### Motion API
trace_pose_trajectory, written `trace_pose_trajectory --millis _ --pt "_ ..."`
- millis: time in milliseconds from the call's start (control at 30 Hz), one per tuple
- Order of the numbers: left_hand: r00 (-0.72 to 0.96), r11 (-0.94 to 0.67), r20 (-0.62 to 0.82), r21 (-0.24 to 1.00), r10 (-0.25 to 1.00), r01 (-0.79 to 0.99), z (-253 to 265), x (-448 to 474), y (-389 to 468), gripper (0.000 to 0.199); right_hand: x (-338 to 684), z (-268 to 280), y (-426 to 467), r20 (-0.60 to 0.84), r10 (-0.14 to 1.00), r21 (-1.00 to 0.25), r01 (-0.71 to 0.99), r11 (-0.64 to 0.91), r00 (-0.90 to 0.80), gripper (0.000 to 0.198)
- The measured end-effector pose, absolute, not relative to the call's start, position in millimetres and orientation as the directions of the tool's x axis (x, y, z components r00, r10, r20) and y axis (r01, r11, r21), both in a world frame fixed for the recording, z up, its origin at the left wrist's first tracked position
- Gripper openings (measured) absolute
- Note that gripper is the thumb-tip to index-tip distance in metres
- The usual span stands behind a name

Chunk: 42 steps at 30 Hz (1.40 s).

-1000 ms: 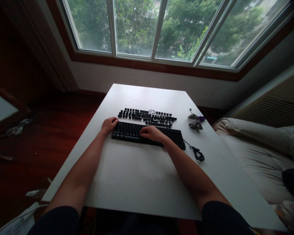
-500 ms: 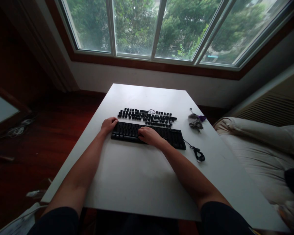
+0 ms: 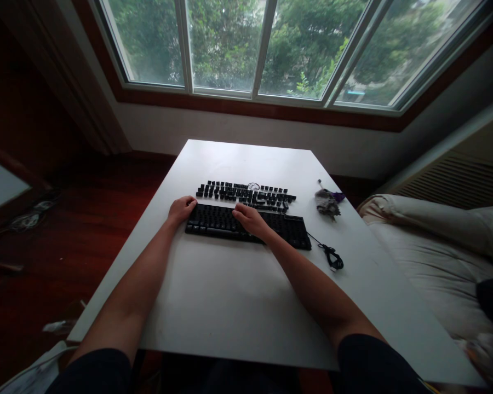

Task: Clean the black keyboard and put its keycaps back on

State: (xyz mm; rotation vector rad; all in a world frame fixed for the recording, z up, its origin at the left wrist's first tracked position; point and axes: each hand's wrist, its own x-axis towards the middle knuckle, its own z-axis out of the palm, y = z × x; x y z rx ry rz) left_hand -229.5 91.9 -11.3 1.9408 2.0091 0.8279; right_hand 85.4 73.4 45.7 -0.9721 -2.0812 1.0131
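Observation:
A black keyboard (image 3: pixel 213 219) lies flat on the white table (image 3: pixel 230 295), its keys mostly dark rows in this dim light. At its upper left corner, my left hand (image 3: pixel 182 209) has its fingers curled against the edge, gripping it. Over the middle of the keyboard is my right hand (image 3: pixel 250 218), thumb and fingers pinched together; whatever may be between them is too small to make out. Just behind the keyboard, loose black keycaps (image 3: pixel 222 191) stand in several rows, and a thin ring-shaped item (image 3: pixel 253 186) lies among them.
A coiled black cable (image 3: pixel 332 258) runs from the keyboard's right side. Farther right on the table lies a grey fuzzy clump (image 3: pixel 327 202) with a purple part. A bed or couch (image 3: pixel 414 246) stands right of the table, and a window (image 3: pixel 230 49) is beyond it.
My right hand has lifted slightly and shifted up and a little away from the front rows of the keyboard. My left hand stays at the corner.

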Motion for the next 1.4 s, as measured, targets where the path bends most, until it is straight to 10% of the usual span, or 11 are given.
trace_pose_trajectory --millis 200,633,967,1400 --pt "-0.088 -0.046 0.225 0.528 0.970 0.848 -13 -230 93 0.032 66 29 68 0.148 0.764 -0.987 -0.141 0.075 -0.628 0.030" --pt "-0.090 -0.035 0.210 0.527 0.973 0.849 -13 -229 94 0.033 71 13 83 0.144 0.768 -0.954 0.120 0.276 -0.624 0.034" --pt "-0.090 -0.032 0.204 0.525 0.975 0.850 -9 -229 92 0.033 123 26 131 0.313 0.847 -0.364 0.769 0.525 -0.431 0.007" --pt "-0.095 -0.039 0.222 0.531 0.970 0.847 -12 -232 91 0.032 113 32 162 0.138 0.807 -0.074 0.807 0.586 -0.574 0.018"
